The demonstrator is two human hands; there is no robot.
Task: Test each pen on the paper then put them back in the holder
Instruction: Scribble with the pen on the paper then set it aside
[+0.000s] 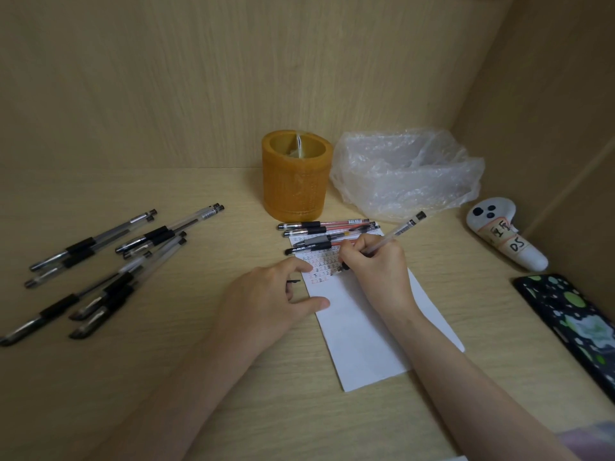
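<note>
My right hand [374,264] grips a clear pen [396,232] with its tip down on the white paper [362,327], among rows of small red and black marks. My left hand [271,299] lies on the paper's left edge, thumb and fingers touching the sheet, and holds a small black pen cap [293,281] in its curled fingers. Several capped pens [324,232] lie side by side across the paper's far end. More black-grip pens [100,267] are scattered on the desk at the left. The orange cylindrical holder [296,179] stands behind the paper.
A crumpled clear plastic bag [406,173] sits to the right of the holder. A white controller with handwritten labels [504,236] and a dark phone with green spots [572,324] lie at the right. Wooden walls close in the back and the right side.
</note>
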